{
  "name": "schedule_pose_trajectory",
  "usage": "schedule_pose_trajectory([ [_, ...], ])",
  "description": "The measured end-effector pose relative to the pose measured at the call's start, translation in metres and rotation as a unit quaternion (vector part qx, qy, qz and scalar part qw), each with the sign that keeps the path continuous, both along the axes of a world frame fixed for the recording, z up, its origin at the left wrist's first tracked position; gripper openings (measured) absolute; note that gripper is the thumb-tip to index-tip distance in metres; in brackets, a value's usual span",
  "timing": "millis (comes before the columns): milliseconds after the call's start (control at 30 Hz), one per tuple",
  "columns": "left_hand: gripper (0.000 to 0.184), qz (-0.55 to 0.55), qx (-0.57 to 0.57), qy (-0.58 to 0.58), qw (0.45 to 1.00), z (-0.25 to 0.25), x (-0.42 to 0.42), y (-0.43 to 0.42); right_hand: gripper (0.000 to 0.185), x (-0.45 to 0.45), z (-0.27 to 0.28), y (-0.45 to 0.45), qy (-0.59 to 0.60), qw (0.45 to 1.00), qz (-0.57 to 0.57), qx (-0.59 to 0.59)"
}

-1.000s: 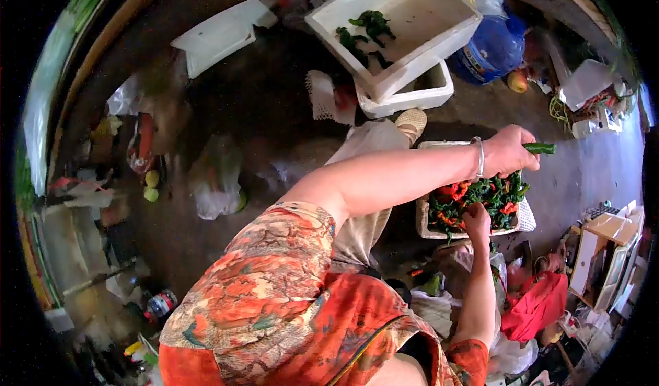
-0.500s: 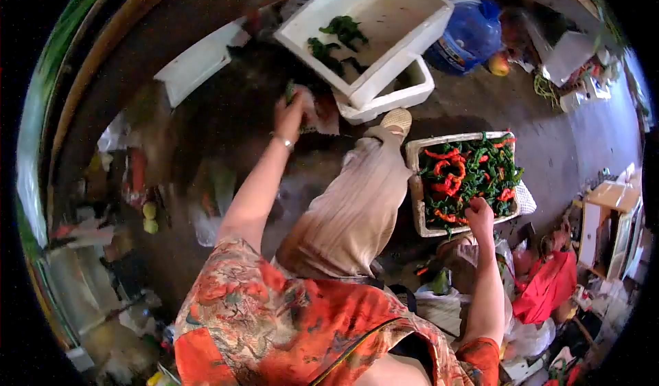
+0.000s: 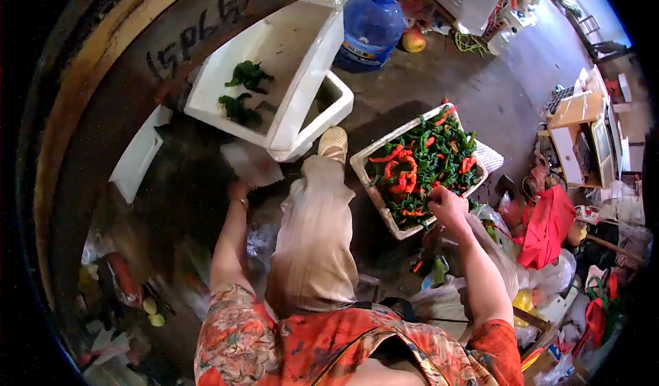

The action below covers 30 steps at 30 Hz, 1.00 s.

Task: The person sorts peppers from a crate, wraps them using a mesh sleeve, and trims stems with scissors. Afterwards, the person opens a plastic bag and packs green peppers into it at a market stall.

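Observation:
My right hand (image 3: pixel 447 206) is at the near right edge of a white foam box (image 3: pixel 368 173) filled with green and red peppers (image 3: pixel 439 156). Its fingers are curled together against the peppers; what they grip, if anything, is hidden. My left hand (image 3: pixel 238 191) is low on the left, in shadow beside a pale sheet (image 3: pixel 252 165) on the floor; its fingers are too dark and blurred to read. Beyond it, a larger white foam box (image 3: pixel 288 91) holds two small heaps of dark green peppers (image 3: pixel 248 76).
Under the larger box sits another white foam box (image 3: pixel 336 104). A blue water jug (image 3: pixel 371 29) stands behind, with a reddish fruit (image 3: pixel 413 40) beside it. A white foam lid (image 3: pixel 139 154) leans at left. A red bag (image 3: pixel 548 226) and clutter lie at right, near a wooden cabinet (image 3: pixel 580 111).
The view has swung, so the boxes appear further left. My left hand has come lower and closer to my body, beside the pale sheet. My right hand remains at the pepper box.

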<state>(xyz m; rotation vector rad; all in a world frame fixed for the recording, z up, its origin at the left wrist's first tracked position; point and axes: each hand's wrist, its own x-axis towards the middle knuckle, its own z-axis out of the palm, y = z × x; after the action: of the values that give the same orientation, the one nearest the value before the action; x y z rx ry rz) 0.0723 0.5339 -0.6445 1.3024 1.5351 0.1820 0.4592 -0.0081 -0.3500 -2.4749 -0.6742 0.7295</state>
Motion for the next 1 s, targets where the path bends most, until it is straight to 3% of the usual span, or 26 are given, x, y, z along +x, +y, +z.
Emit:
schedule_pose_trajectory([
  [67,0.035,-0.088,0.202,0.094,0.971,0.072,-0.003,-0.027,0.025,0.001,-0.009,-0.001,-0.008,1.0,0.0,0.014],
  [267,0.034,-0.266,0.232,0.213,0.911,0.169,-0.044,-0.074,0.033,0.002,-0.008,0.001,-0.055,0.998,-0.014,0.011],
  [333,0.032,-0.187,0.081,0.106,0.973,0.247,-0.024,-0.106,0.038,-0.001,-0.001,0.002,-0.092,0.996,-0.017,0.013],
  [400,0.022,-0.107,0.141,0.035,0.984,0.309,-0.004,-0.129,0.047,-0.002,0.019,0.01,-0.069,0.998,-0.002,-0.001],
  [467,0.015,-0.147,0.13,0.031,0.98,0.376,0.031,-0.145,0.046,-0.004,0.03,0.018,-0.074,0.997,-0.004,0.027],
  [533,0.016,-0.182,0.179,-0.005,0.967,0.434,0.062,-0.163,0.047,-0.004,0.042,0.03,-0.053,0.991,0.06,0.109],
  [600,0.019,-0.185,0.236,-0.08,0.951,0.482,0.095,-0.19,0.054,-0.01,0.052,0.044,0.019,0.985,0.034,0.167],
  [667,0.02,-0.188,0.3,-0.13,0.926,0.512,0.125,-0.209,0.056,-0.019,0.081,0.058,0.058,0.972,0.049,0.221],
  [767,0.023,-0.164,0.286,-0.242,0.913,0.541,0.168,-0.235,0.059,-0.033,0.113,0.073,0.097,0.957,0.093,0.257],
  [900,0.017,-0.167,0.298,-0.357,0.869,0.566,0.22,-0.26,0.056,-0.036,0.122,0.075,0.374,0.884,0.028,0.279],
  [933,0.016,-0.17,0.302,-0.389,0.854,0.569,0.231,-0.262,0.056,-0.033,0.117,0.075,0.374,0.883,0.022,0.283],
  [1000,0.014,-0.19,0.31,-0.391,0.846,0.574,0.249,-0.267,0.062,-0.028,0.113,0.077,0.491,0.821,-0.056,0.285],
])
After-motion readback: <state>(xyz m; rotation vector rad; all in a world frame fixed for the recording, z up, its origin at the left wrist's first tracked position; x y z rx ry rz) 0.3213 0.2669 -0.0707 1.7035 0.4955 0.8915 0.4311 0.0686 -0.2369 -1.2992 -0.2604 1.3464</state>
